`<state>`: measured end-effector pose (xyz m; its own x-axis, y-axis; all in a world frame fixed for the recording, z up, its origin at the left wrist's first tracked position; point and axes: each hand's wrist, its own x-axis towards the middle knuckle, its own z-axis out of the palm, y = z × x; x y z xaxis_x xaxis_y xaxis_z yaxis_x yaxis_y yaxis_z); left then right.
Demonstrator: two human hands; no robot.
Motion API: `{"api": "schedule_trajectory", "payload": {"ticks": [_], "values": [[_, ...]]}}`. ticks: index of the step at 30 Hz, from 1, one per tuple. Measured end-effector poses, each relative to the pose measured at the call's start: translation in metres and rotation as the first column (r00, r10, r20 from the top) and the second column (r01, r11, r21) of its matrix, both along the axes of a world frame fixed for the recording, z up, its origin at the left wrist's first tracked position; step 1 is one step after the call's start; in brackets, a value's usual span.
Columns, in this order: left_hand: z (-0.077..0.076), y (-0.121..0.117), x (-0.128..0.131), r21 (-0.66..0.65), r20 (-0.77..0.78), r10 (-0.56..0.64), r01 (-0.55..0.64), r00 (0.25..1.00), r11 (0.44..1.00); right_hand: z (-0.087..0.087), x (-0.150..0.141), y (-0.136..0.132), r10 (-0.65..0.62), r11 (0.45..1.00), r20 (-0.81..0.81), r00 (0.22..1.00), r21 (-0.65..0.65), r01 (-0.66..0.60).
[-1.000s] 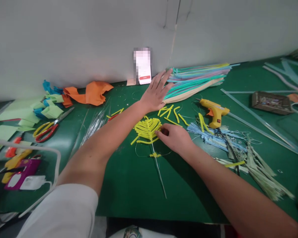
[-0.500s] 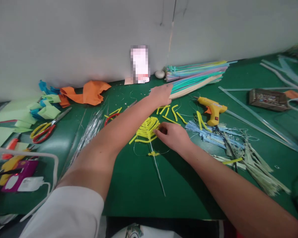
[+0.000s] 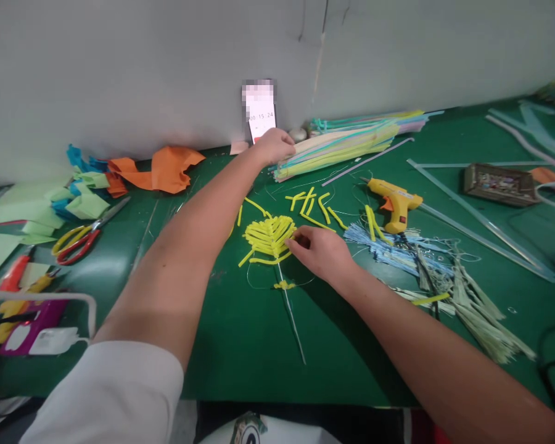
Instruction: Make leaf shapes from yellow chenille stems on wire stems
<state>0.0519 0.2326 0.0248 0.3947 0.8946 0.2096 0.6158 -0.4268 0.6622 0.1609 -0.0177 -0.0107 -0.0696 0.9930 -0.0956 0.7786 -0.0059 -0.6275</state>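
Yellow and pastel strips [image 3: 346,148] stretch rightward across the worktop [image 3: 240,364] from the left hand [image 3: 276,147], curled over their left end — its grip hidden. Closer in, the right hand [image 3: 326,251] sets bent fingertips at the right edge of the yellow leaf shape [image 3: 270,237] — pinching or merely touching, one cannot tell.

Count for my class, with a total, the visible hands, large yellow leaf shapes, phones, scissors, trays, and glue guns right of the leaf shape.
Left hand and right hand: 2
Leaf shape: 1
Phone: 1
Scissors: 1
Tray: 1
Glue gun: 1
Total: 7
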Motion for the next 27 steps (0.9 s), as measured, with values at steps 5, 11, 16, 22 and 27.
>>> {"api": "schedule_trajectory", "payload": {"ticks": [5,11,16,22,27], "values": [[-0.008,-0.021,-0.011,0.278,0.032,0.027,-0.035,0.999,0.96,0.001,-0.001,0.0,-0.003,1.0,0.029,1.0,0.012,0.003],[-0.022,-0.037,-0.019,0.227,-0.237,-0.126,0.181,0.963,0.957,0.002,-0.001,0.0,-0.004,1.0,0.036,0.999,0.019,0.003],[-0.033,-0.024,-0.022,0.017,0.085,-0.118,0.117,0.989,0.993,-0.001,-0.001,0.0,0.001,0.999,0.03,1.0,0.035,-0.002],[-0.033,-0.024,-0.027,-0.042,0.224,-0.055,0.066,0.973,0.997,0.0,-0.001,0.0,-0.006,0.999,0.025,1.0,0.034,0.005],[-0.031,-0.029,-0.024,-0.031,0.19,-0.086,0.093,0.978,0.995,0.0,-0.001,0.0,-0.011,0.999,0.025,1.0,0.032,0.01]]}}
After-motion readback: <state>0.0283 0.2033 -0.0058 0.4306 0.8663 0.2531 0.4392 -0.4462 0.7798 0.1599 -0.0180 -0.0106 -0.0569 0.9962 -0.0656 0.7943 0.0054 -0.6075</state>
